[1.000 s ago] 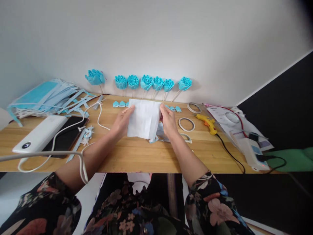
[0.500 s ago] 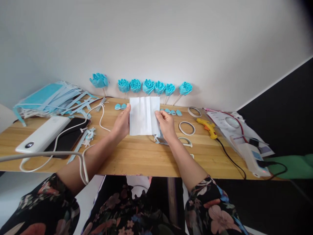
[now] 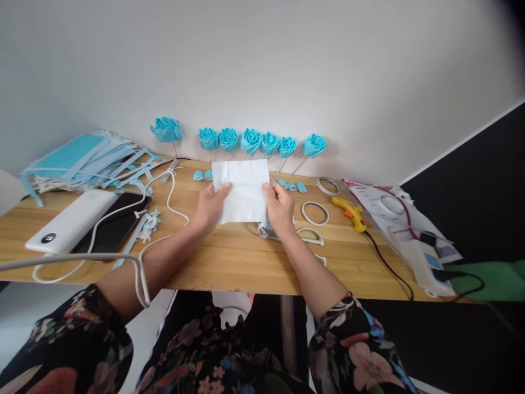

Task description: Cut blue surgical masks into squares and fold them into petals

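Between my two hands a white face mask sheet (image 3: 246, 194) is held up, spread flat above the table. My left hand (image 3: 210, 205) pinches its left side, the thumb lying on the front face. At the right edge my right hand (image 3: 279, 203) grips it between thumb and curled fingers. Behind and below the sheet, partly hidden, lies a piece of blue mask material (image 3: 266, 229). Small blue folded petals (image 3: 287, 186) lie in a row on the table beyond the sheet, some of them covered by it.
Several blue flowers on sticks (image 3: 250, 142) lean against the wall. Left are stacked face masks (image 3: 77, 156), a white power bank (image 3: 71, 219), a dark phone (image 3: 110, 221) and a cable (image 3: 141, 279). Right are tape rolls (image 3: 315, 214), a yellow glue gun (image 3: 348, 212) and a power strip (image 3: 426, 268).
The sheet has been spread wider and its folds look flatter. My left thumb has shifted inward from the edge onto its face. The right hand stays at its edge.
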A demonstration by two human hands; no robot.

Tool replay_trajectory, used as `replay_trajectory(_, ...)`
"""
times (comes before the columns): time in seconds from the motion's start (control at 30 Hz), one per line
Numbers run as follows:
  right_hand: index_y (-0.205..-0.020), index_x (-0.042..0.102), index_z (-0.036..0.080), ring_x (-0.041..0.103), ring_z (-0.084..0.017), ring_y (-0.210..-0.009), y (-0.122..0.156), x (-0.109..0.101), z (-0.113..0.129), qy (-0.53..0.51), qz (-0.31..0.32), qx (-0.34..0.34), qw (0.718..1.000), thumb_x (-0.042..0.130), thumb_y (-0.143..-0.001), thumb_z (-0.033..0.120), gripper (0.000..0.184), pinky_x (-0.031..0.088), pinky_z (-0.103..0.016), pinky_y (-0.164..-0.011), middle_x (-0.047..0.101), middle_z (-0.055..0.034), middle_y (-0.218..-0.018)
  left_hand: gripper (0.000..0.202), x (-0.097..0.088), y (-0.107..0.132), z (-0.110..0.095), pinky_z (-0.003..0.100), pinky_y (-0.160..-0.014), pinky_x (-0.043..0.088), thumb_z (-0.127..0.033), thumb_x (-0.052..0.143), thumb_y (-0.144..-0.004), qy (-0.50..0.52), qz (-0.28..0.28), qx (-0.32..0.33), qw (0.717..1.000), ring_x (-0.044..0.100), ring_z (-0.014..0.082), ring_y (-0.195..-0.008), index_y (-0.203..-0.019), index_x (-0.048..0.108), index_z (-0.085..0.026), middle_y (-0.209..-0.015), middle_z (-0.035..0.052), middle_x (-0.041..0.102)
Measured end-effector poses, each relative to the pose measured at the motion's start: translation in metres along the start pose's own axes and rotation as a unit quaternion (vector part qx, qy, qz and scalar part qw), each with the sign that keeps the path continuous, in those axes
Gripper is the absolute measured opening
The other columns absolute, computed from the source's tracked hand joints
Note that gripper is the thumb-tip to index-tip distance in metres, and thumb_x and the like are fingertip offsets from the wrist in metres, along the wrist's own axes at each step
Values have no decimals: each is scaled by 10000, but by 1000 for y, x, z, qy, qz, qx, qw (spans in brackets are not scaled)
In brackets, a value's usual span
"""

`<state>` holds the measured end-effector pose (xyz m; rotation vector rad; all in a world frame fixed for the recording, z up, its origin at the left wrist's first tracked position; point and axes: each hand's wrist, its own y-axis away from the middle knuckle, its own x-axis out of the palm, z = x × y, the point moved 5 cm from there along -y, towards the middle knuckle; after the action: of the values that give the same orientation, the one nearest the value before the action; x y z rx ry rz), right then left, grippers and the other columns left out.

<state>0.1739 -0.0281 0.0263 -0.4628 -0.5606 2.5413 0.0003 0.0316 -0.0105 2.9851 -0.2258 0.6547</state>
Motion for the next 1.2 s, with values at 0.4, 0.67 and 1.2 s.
replay_trajectory(0.4, -665, 444, 231, 335, -126, -559, -3, 10, -24, -124, 63, 91, 986, 577, -863, 671, 501, 292, -270, -509, 349, 43, -602, 328, -1, 1, -11, 315, -713, 586, -414, 758, -772, -25, -9, 40, 999, 684, 211, -814, -951, 681, -151, -835, 65, 713)
replay_trajectory(0.67, -621, 382, 236, 258, -112, -532, -5, 9, -21, -91, 89, 90, 988, 632, -799, 706, 561, 226, -270, -479, 274, 54, -580, 390, -1, -2, -17, 328, -704, 569, -465, 797, -739, -21, 12, 38, 999, 681, 219, -792, -950, 689, -156, -831, 62, 707)
replay_trajectory(1.2, -895, 620, 230, 538, -156, -638, -12, 2, -12, -197, 76, 129, 969, 709, -731, 494, 323, 451, -268, -583, 593, 23, -697, 211, 0, -5, -32, 240, -547, 404, -314, 746, -674, 10, 65, 37, 997, 543, 138, -595, -814, 647, -192, -680, -11, 617)
